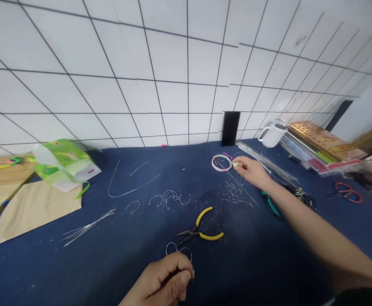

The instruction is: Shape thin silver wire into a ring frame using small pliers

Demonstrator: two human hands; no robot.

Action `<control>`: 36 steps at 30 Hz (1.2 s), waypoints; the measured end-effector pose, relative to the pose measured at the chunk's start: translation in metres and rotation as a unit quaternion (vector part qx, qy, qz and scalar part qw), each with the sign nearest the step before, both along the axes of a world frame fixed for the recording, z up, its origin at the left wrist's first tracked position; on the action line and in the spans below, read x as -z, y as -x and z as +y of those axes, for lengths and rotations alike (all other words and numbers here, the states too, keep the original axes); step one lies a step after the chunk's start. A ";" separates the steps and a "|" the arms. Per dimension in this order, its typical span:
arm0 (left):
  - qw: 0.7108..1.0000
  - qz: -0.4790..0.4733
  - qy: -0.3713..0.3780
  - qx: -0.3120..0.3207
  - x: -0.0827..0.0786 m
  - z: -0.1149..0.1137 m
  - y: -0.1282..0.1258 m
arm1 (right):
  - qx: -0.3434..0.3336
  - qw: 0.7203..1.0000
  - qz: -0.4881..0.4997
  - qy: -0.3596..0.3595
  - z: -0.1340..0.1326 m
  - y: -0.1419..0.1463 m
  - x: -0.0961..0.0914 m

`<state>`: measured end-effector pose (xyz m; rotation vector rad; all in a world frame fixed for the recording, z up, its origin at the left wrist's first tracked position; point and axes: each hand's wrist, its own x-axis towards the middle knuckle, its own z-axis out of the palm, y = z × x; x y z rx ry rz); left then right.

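My left hand (165,278) is at the bottom middle, fingers pinched around a bent wire (186,251) whose thin loops rise above the knuckles. The rest of that wire is hidden by the hand. My right hand (248,170) reaches far to the right, thumb and fingers closed on a small pale piece, too small to name. It is beside a round white-rimmed dish (213,166) with small pink bits in it. Between my hands lie pliers with yellow handles (211,237), jaws apart. Several curled wire pieces (169,197) lie beyond them.
Short wire scraps (235,191) and a bundle of long wires (268,163) lie right. Straight wires (90,227) lie left, near a green bag (63,163) on brown paper (35,208). A white mug (271,135), stacked books (322,146) and red scissors (347,193) are at right.
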<state>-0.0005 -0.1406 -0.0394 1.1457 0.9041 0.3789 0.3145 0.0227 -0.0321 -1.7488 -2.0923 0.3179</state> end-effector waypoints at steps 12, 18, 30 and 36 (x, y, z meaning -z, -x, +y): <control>0.996 0.021 -0.031 -0.076 0.006 0.014 0.011 | 0.025 0.997 -0.068 -0.015 0.067 -0.034 0.021; 0.980 0.117 -0.142 -0.077 0.004 0.021 0.027 | 0.031 0.993 -0.091 -0.065 0.006 -0.029 -0.015; 0.912 0.250 -0.320 -0.051 0.000 0.030 0.041 | -0.124 0.987 -0.095 0.022 -0.133 0.058 -0.009; 0.859 0.307 -0.410 0.008 -0.005 0.022 0.040 | -0.187 0.974 -0.096 0.083 -0.147 0.099 -0.007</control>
